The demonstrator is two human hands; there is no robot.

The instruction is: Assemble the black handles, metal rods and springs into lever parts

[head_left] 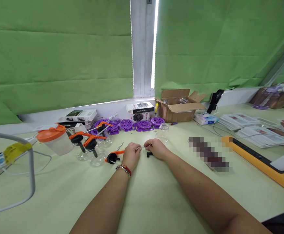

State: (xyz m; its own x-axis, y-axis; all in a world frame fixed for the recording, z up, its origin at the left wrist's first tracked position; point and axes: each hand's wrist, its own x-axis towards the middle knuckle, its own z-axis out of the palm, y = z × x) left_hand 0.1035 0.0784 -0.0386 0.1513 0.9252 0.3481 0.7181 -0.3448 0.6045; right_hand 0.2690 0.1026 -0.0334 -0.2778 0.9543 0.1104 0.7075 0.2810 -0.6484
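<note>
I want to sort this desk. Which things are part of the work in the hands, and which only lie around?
In work: left hand, right hand, spring, black part, orange pump.
Lying about: purple reels, carton, leaflets, shaker.

Spring (pixel 142 148) between both hands; box (pixel 179 105) behind; oiler (pixel 112 157) left.

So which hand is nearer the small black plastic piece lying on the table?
Right. The right hand sits just above the small black plastic piece, almost touching it; the left hand is further off to its left.
</note>
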